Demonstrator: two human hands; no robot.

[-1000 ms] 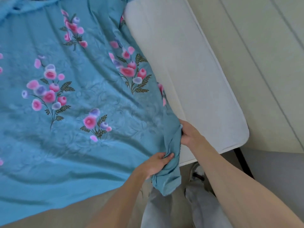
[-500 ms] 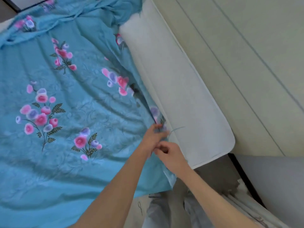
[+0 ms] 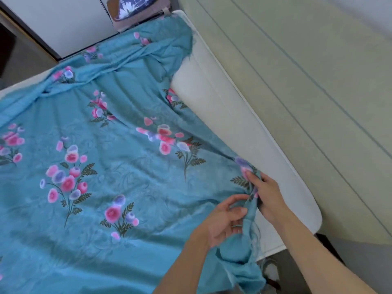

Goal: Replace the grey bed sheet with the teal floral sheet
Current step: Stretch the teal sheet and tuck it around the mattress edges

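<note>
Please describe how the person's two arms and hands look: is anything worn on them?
Both forearms are bare, with no sleeve in view. The left hand and the right hand show no glove, watch or bracelet. A ring cannot be ruled out.

1. Both forearms bare, reaching forward from the lower edge of the view and converging.
2. Left hand [image 3: 224, 221]: palm turned up toward the camera, fingers curled, thumb and fingertips pinching a gathered fold of the sheet [image 3: 127, 170].
3. Right hand [image 3: 266, 195]: back of hand up, set just beyond the left, fingers bent down and gripping the same bunched edge.
4. Hands close together, nearly touching.
</note>
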